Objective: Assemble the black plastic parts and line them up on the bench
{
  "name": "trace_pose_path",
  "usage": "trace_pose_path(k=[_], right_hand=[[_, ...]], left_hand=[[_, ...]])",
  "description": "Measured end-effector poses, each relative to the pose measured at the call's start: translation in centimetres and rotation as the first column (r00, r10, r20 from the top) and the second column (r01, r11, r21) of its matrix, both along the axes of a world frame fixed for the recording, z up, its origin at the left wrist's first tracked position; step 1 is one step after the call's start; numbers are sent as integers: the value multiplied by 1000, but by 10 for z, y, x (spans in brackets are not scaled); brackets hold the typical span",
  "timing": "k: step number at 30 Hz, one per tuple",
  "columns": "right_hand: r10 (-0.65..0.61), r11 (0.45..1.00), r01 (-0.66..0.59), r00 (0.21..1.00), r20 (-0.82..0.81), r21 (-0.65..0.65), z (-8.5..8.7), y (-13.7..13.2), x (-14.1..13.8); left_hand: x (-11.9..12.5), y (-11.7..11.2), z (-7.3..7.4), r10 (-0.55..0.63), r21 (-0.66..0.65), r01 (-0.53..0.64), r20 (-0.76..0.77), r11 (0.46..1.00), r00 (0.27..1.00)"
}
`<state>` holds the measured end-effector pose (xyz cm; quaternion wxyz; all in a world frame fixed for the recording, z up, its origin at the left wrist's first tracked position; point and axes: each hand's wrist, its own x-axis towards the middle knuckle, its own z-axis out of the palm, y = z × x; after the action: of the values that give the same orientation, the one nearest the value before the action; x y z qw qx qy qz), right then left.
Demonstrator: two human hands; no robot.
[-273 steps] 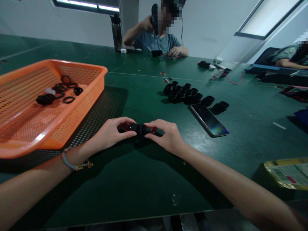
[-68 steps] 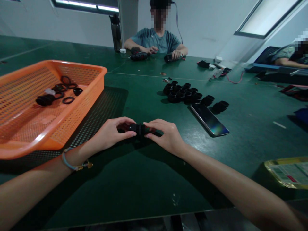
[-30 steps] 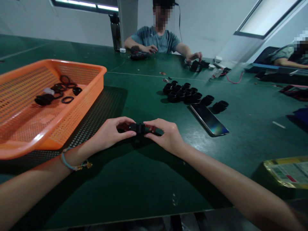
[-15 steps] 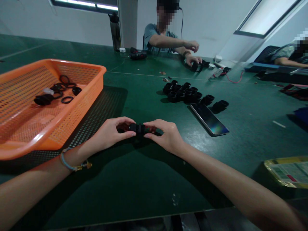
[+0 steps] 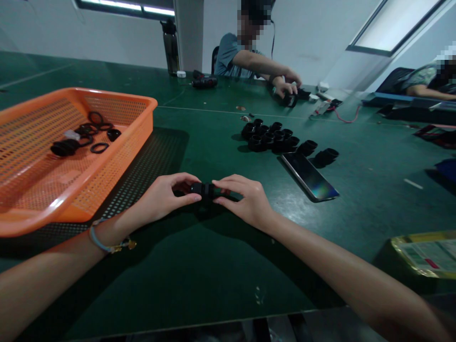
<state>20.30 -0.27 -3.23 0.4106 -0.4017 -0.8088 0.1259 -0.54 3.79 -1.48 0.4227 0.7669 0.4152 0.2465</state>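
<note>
Between my two hands, a small black cylindrical fitting (image 5: 203, 190) lies sideways just over the green table (image 5: 171, 280). My left hand (image 5: 167, 192) pinches its left end between thumb and fingers. At the other end my right hand (image 5: 245, 197) grips it with thumb and fingertips. A ridged collar shows in the middle of the fitting; its ends are partly hidden by my fingers. Beyond my right hand stands a cluster of similar black fittings (image 5: 269, 137), with a couple lying apart at its right.
An orange plastic basket (image 5: 121, 164) at left holds black rings and a few black parts. A phone (image 5: 309, 176) lies right of my hands, and a yellow-edged package (image 5: 427, 256) at the right edge. Across the table a person (image 5: 228, 54) handles a black part; a bottle (image 5: 171, 50) stands behind.
My hands stay in place on the fitting, my right fingers shifting only slightly. The person across has leaned right and brought both hands together at the black part.
</note>
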Motion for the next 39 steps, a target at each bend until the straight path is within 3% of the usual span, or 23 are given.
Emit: trace_pose_path(k=[5, 39], right_hand=[[-17, 999, 17, 1000, -1, -50, 3, -2, -1], [21, 998, -20, 1000, 11, -59, 1, 0, 0]], left_hand=[[0, 0, -1, 3, -6, -3, -1, 1000, 1000], [0, 0, -1, -6, -1, 6, 10, 1000, 1000]])
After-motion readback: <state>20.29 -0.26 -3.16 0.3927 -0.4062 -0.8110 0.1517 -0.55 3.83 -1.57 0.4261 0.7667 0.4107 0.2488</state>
